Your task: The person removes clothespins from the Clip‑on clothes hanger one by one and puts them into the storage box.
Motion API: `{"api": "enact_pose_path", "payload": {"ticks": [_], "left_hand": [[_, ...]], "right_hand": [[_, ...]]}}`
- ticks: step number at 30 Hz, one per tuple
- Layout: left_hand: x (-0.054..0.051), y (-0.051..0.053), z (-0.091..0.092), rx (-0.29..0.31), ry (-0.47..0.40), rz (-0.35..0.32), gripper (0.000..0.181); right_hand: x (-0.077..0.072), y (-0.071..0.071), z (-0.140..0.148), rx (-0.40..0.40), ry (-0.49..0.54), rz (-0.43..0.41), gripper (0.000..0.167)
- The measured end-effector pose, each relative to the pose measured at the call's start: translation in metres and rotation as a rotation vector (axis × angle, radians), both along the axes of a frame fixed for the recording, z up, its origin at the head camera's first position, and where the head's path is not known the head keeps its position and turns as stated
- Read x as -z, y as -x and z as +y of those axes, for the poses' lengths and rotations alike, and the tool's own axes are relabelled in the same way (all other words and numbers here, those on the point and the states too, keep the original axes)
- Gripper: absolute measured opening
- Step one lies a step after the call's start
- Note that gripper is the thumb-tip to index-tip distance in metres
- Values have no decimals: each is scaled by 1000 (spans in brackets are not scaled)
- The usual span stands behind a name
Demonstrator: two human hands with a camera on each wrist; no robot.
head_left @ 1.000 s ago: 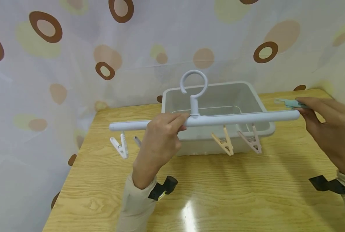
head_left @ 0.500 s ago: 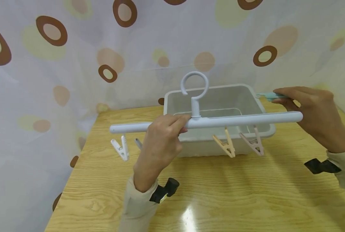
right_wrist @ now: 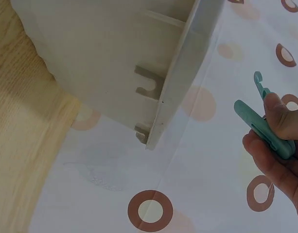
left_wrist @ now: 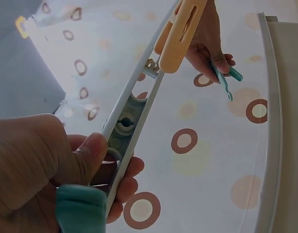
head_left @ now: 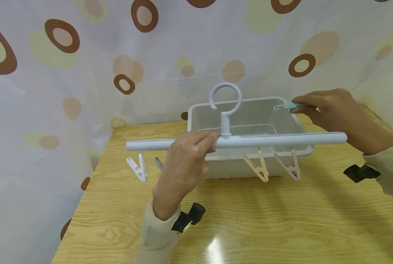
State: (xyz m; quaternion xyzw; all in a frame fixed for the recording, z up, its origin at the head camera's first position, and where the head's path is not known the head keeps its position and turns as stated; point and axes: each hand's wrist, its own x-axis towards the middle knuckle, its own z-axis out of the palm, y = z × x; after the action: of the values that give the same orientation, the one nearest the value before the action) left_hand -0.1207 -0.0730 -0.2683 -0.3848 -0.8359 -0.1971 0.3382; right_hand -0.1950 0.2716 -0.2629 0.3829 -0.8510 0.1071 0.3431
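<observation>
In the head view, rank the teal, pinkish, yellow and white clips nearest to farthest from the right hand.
1. Teal clip, in the right hand.
2. Pinkish clip, right half of hanger.
3. Yellow clip, left of that.
4. White clip, near hanger's left end.

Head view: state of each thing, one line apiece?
Hanger, gripped by left fingers, roughly level
Teal clip, pinched in right fingers, off hanger
White clip, hanging from hanger
Yellow clip, hanging from hanger
Mauve clip, hanging from hanger
Grey clip, partly hidden; attachment unclear
Basin, upright on table

Bare hands [head_left: 187,159], beige sleeves [head_left: 157,236], black wrist mounts [head_left: 181,220], stubby black cylinder [head_left: 197,211] and yellow-edged mark [head_left: 187,227] on the left one
</observation>
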Motion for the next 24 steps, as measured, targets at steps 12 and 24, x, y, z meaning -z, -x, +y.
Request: {"api": "enact_pose_path", "payload": {"ticks": [12, 24], "left_hand": [[-2, -3, 0, 13, -15, -29, 36], [-6, -7, 1, 24, -8, -48, 29]], "right_hand": [[-11, 24, -24, -11, -124, -171, 21], [-14, 51, -37, -29, -154, -217, 16]]}}
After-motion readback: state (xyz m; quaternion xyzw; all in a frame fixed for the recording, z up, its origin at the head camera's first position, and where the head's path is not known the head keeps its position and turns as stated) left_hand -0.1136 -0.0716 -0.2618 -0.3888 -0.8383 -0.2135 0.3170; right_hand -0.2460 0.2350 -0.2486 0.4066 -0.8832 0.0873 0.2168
